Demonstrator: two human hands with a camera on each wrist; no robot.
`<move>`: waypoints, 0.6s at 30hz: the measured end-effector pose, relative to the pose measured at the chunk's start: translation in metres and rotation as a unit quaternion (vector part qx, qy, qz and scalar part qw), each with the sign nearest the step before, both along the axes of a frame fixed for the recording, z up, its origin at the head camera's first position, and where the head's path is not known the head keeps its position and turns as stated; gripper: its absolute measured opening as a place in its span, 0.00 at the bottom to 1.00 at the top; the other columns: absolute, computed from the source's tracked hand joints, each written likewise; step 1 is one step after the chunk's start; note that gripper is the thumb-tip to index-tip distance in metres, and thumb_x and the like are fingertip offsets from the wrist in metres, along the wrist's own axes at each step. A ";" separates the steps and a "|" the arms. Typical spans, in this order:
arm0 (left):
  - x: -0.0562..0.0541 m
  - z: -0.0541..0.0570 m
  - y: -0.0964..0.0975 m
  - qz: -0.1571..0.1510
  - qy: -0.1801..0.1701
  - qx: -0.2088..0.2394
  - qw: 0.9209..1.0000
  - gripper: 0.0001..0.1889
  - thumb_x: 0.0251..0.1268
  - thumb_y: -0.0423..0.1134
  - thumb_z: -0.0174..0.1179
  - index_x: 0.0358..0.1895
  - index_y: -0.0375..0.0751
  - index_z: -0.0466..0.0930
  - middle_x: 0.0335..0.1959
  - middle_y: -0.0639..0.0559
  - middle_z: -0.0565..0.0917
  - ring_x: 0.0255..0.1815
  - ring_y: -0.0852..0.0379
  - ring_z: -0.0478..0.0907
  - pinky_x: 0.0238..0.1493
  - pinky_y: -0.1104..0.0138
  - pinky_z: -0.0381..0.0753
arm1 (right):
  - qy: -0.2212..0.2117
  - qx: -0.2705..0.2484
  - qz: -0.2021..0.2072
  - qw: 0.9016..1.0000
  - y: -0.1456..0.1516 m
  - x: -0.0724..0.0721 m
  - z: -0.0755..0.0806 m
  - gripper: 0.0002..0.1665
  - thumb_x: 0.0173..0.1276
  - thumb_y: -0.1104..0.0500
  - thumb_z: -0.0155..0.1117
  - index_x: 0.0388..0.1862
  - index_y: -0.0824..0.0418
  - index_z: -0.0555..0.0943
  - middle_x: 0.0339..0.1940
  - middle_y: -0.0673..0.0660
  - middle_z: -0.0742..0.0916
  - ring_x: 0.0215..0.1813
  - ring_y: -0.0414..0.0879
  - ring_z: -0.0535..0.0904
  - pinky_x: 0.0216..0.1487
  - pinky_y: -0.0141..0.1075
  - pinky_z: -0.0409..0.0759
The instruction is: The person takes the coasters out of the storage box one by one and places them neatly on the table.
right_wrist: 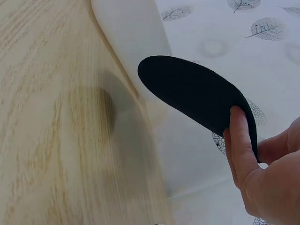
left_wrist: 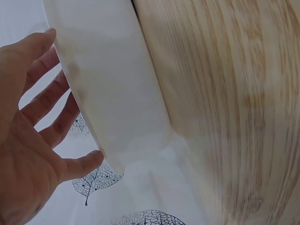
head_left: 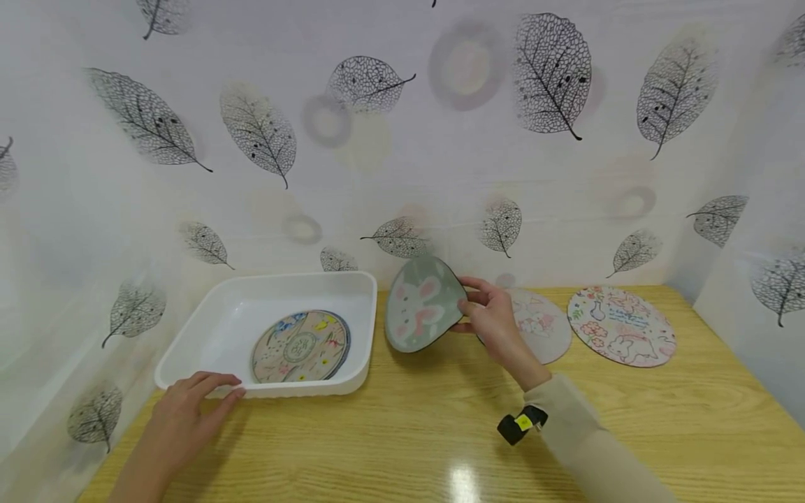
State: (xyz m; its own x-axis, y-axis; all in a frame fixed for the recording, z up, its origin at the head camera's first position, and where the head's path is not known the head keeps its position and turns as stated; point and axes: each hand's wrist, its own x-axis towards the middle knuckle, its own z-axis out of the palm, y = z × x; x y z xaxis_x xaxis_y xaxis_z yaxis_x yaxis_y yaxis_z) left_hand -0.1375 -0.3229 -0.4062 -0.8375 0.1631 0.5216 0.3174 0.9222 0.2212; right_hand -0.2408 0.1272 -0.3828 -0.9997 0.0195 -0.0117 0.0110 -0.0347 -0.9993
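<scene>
My right hand [head_left: 493,318] pinches the edge of a round grey-green mat [head_left: 418,307] printed with pink-eared bunnies. The mat is lifted off the table and bends near the thumb; its black underside [right_wrist: 192,91] shows in the right wrist view. On the left stands a white plastic tray [head_left: 361,374], and inside it lies a round patterned mat [head_left: 302,346] with a dark rim. My left hand [head_left: 185,412] rests on the tray's near left rim, its fingertips touching the edge. In the left wrist view the fingers [left_wrist: 56,124] are spread along that rim.
To the right, a pale round mat [head_left: 544,328] lies partly behind my right hand. Beside it is another round mat [head_left: 622,327] with a pink floral bunny print. A leaf-patterned curtain [head_left: 402,140] hangs behind the wooden table [head_left: 390,447].
</scene>
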 end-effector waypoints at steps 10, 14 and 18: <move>-0.001 0.000 0.001 -0.002 0.010 -0.002 1.000 0.10 0.53 0.37 0.78 0.38 0.45 0.89 0.37 0.49 0.89 0.38 0.41 0.86 0.39 0.45 0.80 | -0.016 -0.010 0.000 1.000 -0.001 -0.004 -0.010 0.28 0.76 0.71 0.52 0.74 0.60 0.72 0.56 0.68 0.82 0.36 0.43 0.86 0.34 0.37 0.89; -0.001 -0.001 0.001 -0.003 0.008 0.000 1.000 0.10 0.53 0.37 0.77 0.38 0.44 0.88 0.37 0.49 0.89 0.38 0.40 0.86 0.38 0.45 0.80 | -0.022 -0.008 0.001 1.000 -0.001 -0.005 -0.013 0.28 0.76 0.71 0.52 0.74 0.60 0.72 0.55 0.67 0.81 0.36 0.43 0.86 0.35 0.38 0.89; -0.002 -0.001 0.001 -0.006 0.017 -0.004 1.000 0.10 0.52 0.36 0.78 0.38 0.44 0.89 0.37 0.49 0.89 0.38 0.41 0.86 0.38 0.46 0.79 | -0.026 -0.009 0.001 1.000 -0.002 -0.008 -0.016 0.28 0.75 0.72 0.52 0.73 0.61 0.73 0.54 0.67 0.82 0.36 0.43 0.86 0.35 0.38 0.89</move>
State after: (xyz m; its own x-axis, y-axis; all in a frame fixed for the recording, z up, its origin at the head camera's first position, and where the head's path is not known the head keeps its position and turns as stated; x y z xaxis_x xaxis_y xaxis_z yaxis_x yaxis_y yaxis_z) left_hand -0.1396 -0.3218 -0.4072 -0.8177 0.1772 0.5477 0.3352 0.9201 0.2026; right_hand -0.2483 0.1253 -0.3984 -0.9978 0.0174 -0.0647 0.0637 -0.0526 -0.9966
